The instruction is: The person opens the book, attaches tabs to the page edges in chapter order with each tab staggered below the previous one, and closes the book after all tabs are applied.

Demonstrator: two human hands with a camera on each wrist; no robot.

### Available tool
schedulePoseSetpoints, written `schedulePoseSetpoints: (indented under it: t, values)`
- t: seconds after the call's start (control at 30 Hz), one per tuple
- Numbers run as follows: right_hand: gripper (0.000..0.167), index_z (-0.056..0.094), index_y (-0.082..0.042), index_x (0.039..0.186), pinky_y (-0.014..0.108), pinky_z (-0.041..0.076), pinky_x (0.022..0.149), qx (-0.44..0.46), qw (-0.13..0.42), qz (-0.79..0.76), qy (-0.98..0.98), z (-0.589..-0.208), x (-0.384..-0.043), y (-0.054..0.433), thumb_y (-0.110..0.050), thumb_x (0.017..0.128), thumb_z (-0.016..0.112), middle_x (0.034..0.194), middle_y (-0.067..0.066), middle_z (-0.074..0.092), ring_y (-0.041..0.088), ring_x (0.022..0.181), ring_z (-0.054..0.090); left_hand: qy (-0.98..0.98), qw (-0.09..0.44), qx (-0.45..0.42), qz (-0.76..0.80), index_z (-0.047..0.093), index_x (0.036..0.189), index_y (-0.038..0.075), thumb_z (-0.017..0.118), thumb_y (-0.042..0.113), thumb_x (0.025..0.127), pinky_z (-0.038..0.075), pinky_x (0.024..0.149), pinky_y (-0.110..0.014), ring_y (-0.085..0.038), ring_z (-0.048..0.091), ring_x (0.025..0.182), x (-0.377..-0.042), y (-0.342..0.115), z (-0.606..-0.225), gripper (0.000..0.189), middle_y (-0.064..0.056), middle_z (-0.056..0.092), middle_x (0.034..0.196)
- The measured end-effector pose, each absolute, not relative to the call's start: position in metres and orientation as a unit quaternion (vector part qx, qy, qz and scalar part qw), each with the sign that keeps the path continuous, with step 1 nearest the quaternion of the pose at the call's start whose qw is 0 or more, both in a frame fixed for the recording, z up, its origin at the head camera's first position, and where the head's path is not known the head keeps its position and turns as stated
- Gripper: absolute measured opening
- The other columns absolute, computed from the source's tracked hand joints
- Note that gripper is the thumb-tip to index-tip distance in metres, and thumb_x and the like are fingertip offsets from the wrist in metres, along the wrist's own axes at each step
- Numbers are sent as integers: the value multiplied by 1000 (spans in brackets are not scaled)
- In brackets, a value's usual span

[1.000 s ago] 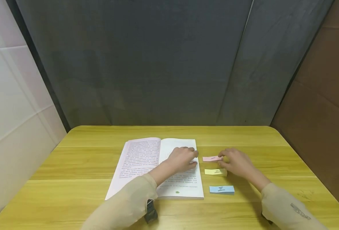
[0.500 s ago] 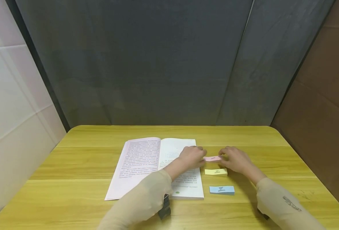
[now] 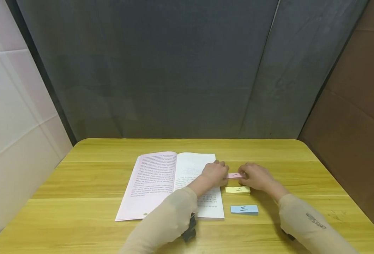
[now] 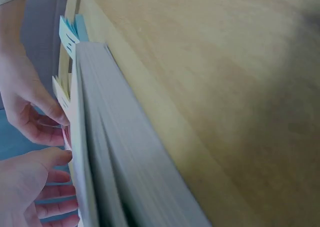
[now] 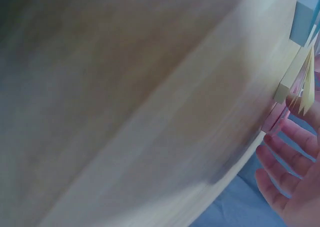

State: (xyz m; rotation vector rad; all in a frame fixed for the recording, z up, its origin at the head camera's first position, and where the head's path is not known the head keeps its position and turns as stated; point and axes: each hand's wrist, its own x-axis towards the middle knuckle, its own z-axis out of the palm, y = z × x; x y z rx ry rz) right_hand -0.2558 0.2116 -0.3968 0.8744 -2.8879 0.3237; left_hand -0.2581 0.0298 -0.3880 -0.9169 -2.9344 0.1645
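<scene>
In the head view a pad of pink sticky notes (image 3: 235, 175) with one dark stroke lies right of an open book (image 3: 155, 180). My left hand (image 3: 213, 173) reaches over the book's right page to the pad's left end, its thumb and fingers around that end. From the other side my right hand (image 3: 257, 176) pinches the right end. The left wrist view shows the left thumb (image 4: 60, 157) against the pink edge, the other fingers spread below. In the right wrist view the right hand (image 5: 300, 172) meets the pink pad (image 5: 274, 118), partly behind yellow sheets.
Nearer than the pink pad lie a yellow sticky note pad (image 3: 237, 190) with two strokes and a blue one (image 3: 244, 210) with three. The wooden table (image 3: 79, 183) ends before a dark curtain (image 3: 174, 70) at the back.
The left hand has moved right, from the book's page to the pink pad's left end. The right hand has stayed at the right end, shifting slightly left.
</scene>
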Motion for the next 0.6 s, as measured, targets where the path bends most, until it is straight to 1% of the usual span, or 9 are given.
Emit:
schedulePoseSetpoints:
  t: [0.17,0.23,0.4,0.6]
  values:
    - [25,62,-9,92,28,37,53,283,40,100,-953,-398,-257,210,-24,73,70,71,-5,50,11,62,42,-952,35,-296,67,61,89,15,59,34,79,41,57,-24,-12,44,74,-259,31,-392,22,2,48,79]
    - [23,61,-10,91,28,37,53,281,37,95,-954,-398,-257,209,-24,74,70,70,-6,48,11,62,42,-950,41,-298,78,61,88,16,58,35,79,40,58,-24,-12,43,75,-260,31,-394,21,3,48,78]
    - [21,62,-10,89,27,36,52,279,41,94,-955,-400,-258,208,-22,74,69,69,-6,47,11,61,41,-946,58,-306,92,62,91,17,57,35,80,39,61,-23,-12,42,75,-261,32,-398,21,4,49,79]
    - [20,63,-7,88,27,36,52,286,53,97,-952,-400,-258,207,-20,74,69,69,-6,48,11,61,41,-945,67,-306,94,63,94,18,59,31,81,39,64,-24,-12,45,77,-262,34,-400,19,4,53,82]
